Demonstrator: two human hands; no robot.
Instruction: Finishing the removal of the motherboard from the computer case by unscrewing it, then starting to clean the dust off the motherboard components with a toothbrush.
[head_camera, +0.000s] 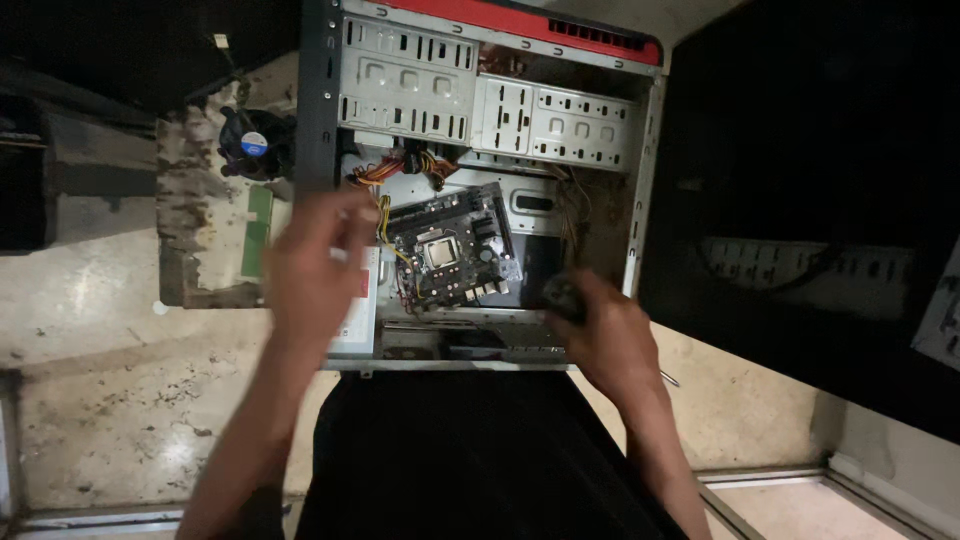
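Note:
An open computer case (320, 120) lies on its side in front of me, with a black motherboard (452, 252) inside it. My left hand (315, 265) hovers over the case's left edge near the power supply (358, 315), fingers curled, blurred by motion. My right hand (600, 335) rests at the case's lower right edge and grips a dark round handle (562, 295), probably a screwdriver's. Yellow and red cables (385, 185) run from the upper left towards the board.
A worn board (195, 220) left of the case carries a black cooler fan (252, 143) and a green memory stick (256, 232). A large dark panel (820, 200) lies to the right. The floor (110, 390) is stained tile.

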